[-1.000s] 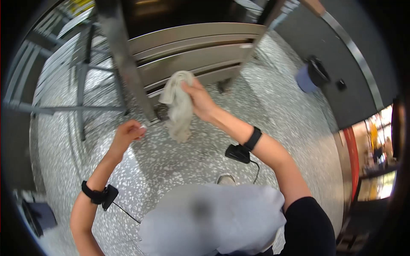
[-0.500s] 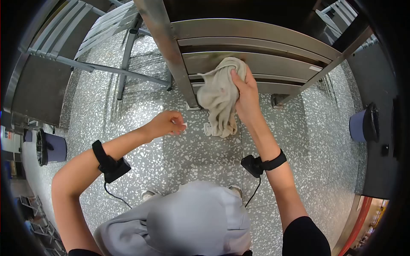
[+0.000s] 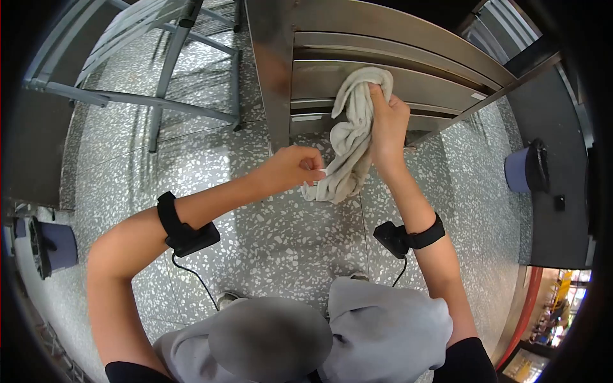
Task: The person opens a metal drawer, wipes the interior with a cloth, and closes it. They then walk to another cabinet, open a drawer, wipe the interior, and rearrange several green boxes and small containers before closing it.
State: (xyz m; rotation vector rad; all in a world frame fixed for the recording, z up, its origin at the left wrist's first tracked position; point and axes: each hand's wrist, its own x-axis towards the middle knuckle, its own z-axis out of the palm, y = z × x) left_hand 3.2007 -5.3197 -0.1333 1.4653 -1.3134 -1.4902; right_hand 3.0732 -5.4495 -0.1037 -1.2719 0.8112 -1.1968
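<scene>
A crumpled off-white cloth [image 3: 351, 143] hangs in front of a stainless steel unit with horizontal panels [image 3: 408, 86]. My right hand [image 3: 391, 127] is closed on its upper right side, thumb on top. The lower folds bunch close to the speckled floor. My left hand [image 3: 297, 167] sits at the cloth's lower left, thumb and fingers pinched together. A small white piece [image 3: 322, 172] sticks out from those fingertips against the cloth; what it is I cannot make out.
A grey folding chair with slats [image 3: 163, 96] stands at the upper left. Bluish bins with black liners are at the left [image 3: 60, 245] and right [image 3: 516, 171]. Black straps with small devices and cables sit on both forearms. My grey-clad knees are below.
My left hand has moved right and up, from apart to right beside the cloth, with the small white piece still pinched. The cloth hangs narrower, and the view has shifted.
</scene>
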